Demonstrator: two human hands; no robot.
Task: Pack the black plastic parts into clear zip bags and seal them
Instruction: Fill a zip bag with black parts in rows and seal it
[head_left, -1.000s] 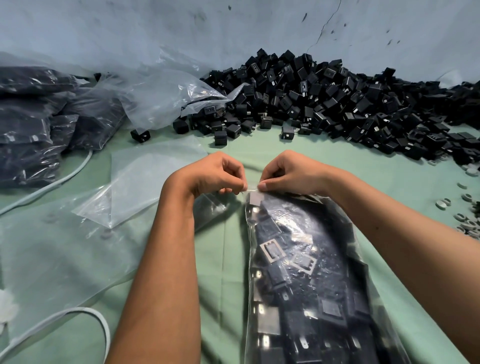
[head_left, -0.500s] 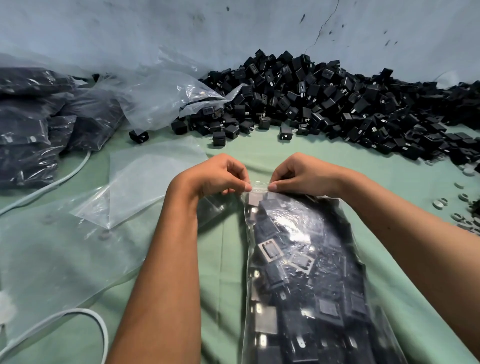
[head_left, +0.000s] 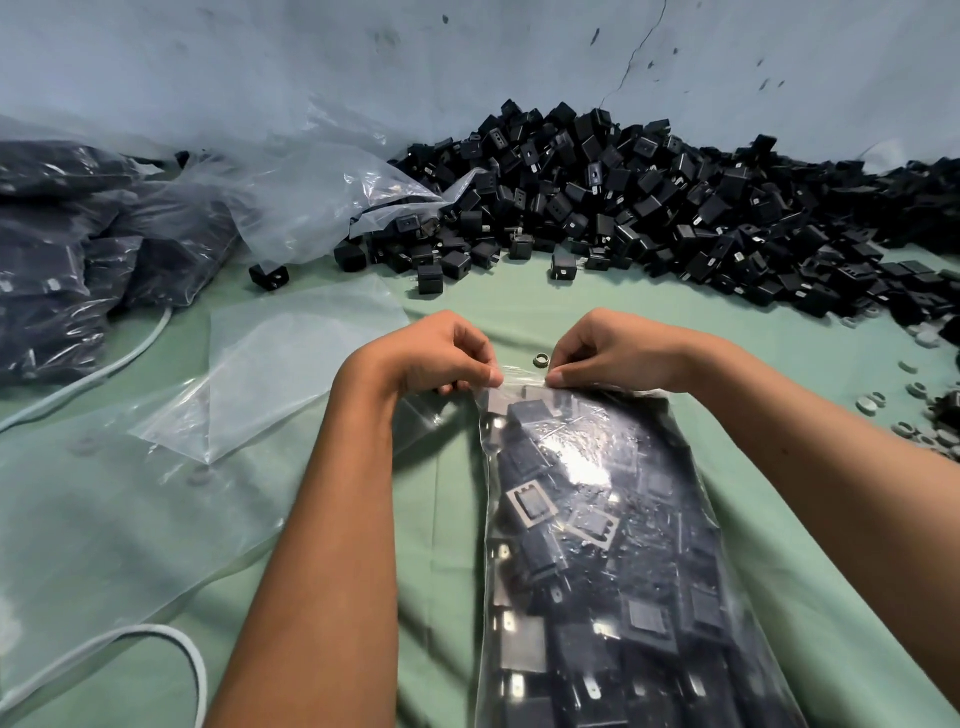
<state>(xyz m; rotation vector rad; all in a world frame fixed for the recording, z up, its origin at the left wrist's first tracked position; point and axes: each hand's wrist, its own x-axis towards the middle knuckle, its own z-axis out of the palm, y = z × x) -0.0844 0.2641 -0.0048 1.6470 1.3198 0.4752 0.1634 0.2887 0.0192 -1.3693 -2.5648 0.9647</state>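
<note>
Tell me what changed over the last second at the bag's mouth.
The left hand and right hand, both pinching the filled bag's zip edge, slid apart along it, uncovering a small ring on the cloth. The grips, bag and pile of parts stayed put.

Black parts (head_left: 649, 208), clear zip bag (head_left: 597, 519), green cloth (head_left: 649, 306), pale-blue wall (head_left: 260, 62).

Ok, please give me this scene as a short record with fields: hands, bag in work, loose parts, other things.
left hand: left hand pinches top edge of the filled zip bag
right hand: right hand pinches the same edge
bag in work: lies on the green cloth, full of black parts
loose parts: big pile of black parts by the wall
other things: empty clear bags left; packed bags far left; white cable
</note>
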